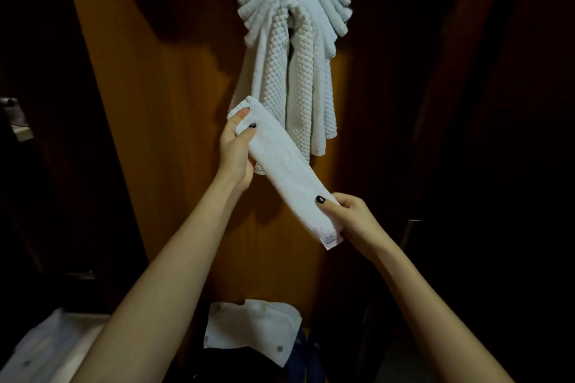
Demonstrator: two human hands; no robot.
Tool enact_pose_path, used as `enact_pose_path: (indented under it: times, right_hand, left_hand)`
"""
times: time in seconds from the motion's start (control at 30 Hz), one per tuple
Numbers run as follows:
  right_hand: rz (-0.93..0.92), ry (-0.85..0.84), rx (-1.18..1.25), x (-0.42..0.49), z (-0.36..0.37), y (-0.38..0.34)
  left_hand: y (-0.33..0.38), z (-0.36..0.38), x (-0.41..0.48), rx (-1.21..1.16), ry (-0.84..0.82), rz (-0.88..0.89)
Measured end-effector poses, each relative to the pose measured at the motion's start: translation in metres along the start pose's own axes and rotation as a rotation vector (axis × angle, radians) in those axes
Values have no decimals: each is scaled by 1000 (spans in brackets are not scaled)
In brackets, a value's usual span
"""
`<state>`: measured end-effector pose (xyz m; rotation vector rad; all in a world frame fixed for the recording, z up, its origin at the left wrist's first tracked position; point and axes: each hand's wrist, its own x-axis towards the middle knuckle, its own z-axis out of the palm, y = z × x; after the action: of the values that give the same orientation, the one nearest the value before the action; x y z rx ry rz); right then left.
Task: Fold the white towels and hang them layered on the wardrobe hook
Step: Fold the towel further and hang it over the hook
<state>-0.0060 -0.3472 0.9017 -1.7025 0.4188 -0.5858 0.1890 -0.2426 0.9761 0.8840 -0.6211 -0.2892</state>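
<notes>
both hands, left and right, pinch the folded towel by its ends; soft, light, limp, so support both ends.

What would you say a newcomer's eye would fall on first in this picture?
First, the hung towels draped in layers at top centre, bright white against the dark wooden wardrobe. Next, just below them, a folded towel held slantwise: the left hand grips its upper end, the right hand pinches its lower end near the label.
</notes>
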Motion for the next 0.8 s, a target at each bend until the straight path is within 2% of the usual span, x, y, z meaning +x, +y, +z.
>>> enact_pose_path:
  times: [0.17,0.3,0.4,0.57,0.7,0.8]
  right_hand:
    - [113,-126,170,-1,-4,2]
    - [90,-197,97,-9,-2,3]
    - [-63,-61,-55,-12,2,-1]
    - [-420,401,-259,-17,5,-5]
    - [-538,388,-231,-22,6,-9]
    - [-503,418,-283,-20,3,-10]
  left_hand:
    - [6,3,-2,-64,-16,-27]
    - [9,3,0,-28,-32,-13]
    - [10,4,1,-39,-14,-1]
    - [14,6,9,-76,43,42]
    - [13,9,15,-25,36,80]
    - [8,9,18,-17,6,84]
